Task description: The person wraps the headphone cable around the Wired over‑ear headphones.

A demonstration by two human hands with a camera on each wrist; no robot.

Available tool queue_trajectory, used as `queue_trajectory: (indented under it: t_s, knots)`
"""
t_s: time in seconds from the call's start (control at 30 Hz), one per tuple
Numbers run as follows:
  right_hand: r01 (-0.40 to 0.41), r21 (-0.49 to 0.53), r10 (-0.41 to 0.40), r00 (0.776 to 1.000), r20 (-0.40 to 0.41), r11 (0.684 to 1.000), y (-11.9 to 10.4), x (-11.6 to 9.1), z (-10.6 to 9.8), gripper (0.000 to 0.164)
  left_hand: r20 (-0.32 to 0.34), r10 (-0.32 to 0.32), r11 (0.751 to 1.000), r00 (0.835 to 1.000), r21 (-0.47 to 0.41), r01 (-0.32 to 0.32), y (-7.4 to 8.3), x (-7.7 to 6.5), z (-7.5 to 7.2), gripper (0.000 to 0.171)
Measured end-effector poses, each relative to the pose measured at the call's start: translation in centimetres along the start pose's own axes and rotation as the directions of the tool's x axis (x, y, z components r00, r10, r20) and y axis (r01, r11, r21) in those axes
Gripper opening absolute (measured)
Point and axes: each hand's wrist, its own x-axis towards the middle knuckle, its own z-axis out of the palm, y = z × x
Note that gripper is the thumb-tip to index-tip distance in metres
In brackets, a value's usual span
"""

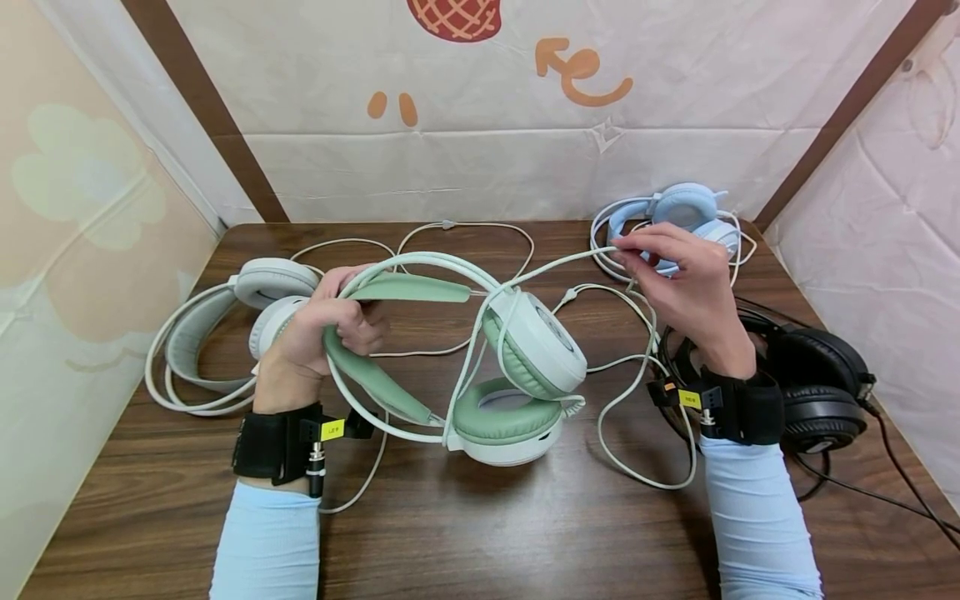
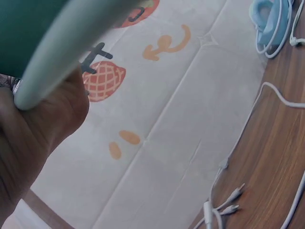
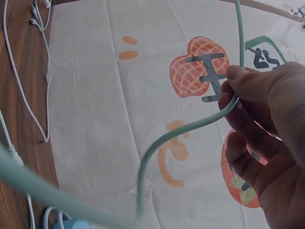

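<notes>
A pair of pale green and white headphones (image 1: 510, 412) is held above the table, ear cups toward the right. My left hand (image 1: 322, 325) grips the headband at its top; in the left wrist view, that headband (image 2: 71, 52) crosses close to the camera. Off to the right, my right hand (image 1: 686, 292) pinches the pale green cable (image 1: 566, 262) between thumb and fingertips. The cable passes around the headband's arms near the ear cups. In the right wrist view, the cable (image 3: 186, 128) bends below the pinch. Its slack hangs in loops under the right hand.
White-grey headphones (image 1: 267, 283) lie at the left, their thin cable trailing behind. Light blue headphones (image 1: 686, 205) with a coiled cable are at the back right. Black headphones (image 1: 817, 367) lie beside my right wrist. A printed cloth (image 1: 487, 167) hangs behind the wooden table (image 1: 600, 542).
</notes>
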Motion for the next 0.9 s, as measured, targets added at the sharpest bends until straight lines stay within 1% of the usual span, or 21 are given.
queue_trajectory:
  t_s: [0.1,0.13,0.2,0.27,0.33,0.4,0.5,0.63,0.7,0.8,0.9]
  knots:
    - [-0.015,-0.003,0.015,1.0,-0.001,1.0,0.3,0.0,-0.1,0.021,-0.011,0.042,0.995,0.999,-0.085,-0.043,-0.1,0.2,0.0,0.063]
    - [-0.021,-0.002,0.021,1.0,-0.001,1.0,0.4,0.0,-0.1,0.021,-0.022,0.058,0.992,0.998,-0.113,-0.06,-0.1,0.2,0.1,0.06]
    - [-0.028,0.004,0.028,1.0,-0.002,1.0,0.6,0.0,-0.1,0.021,-0.038,0.084,0.98,0.996,-0.176,-0.09,-0.1,0.4,0.2,0.051]
    - [-0.032,0.011,0.032,0.999,-0.003,0.999,0.7,0.0,-0.1,0.022,-0.052,0.109,0.964,0.993,-0.239,-0.119,-0.1,0.5,0.3,0.047]
    - [-0.034,0.023,0.034,0.999,0.0,0.999,0.7,0.1,-0.1,0.022,-0.075,0.12,0.945,0.99,-0.299,-0.137,-0.1,0.7,0.3,0.044]
    - [-0.034,0.031,0.033,0.999,0.011,0.999,0.8,0.1,0.0,0.022,-0.09,0.123,0.92,0.988,-0.362,-0.148,-0.2,0.9,0.4,0.038]
    - [-0.03,0.031,0.028,0.999,0.045,0.999,0.9,0.1,0.1,0.022,-0.122,0.113,0.889,0.986,-0.431,-0.156,-0.3,1.1,0.4,0.02]
    - [-0.027,0.008,0.026,0.994,0.103,1.0,1.0,-0.1,0.3,0.022,-0.163,0.108,0.856,0.981,-0.486,-0.175,-0.6,1.1,0.4,0.03]
    - [-0.034,0.0,0.033,0.992,0.121,0.999,1.1,-0.2,0.4,0.022,-0.176,0.114,0.833,0.978,-0.519,-0.191,-0.8,1.1,0.4,0.027]
    - [-0.049,-0.004,0.049,0.989,0.142,0.999,1.1,-0.4,0.5,0.022,-0.194,0.13,0.787,0.972,-0.577,-0.221,-0.9,1.1,0.3,0.017]
    - [-0.06,-0.013,0.061,0.985,0.16,0.998,1.0,-0.5,0.6,0.022,-0.229,0.146,0.742,0.963,-0.618,-0.259,-1.0,1.0,0.2,0.013]
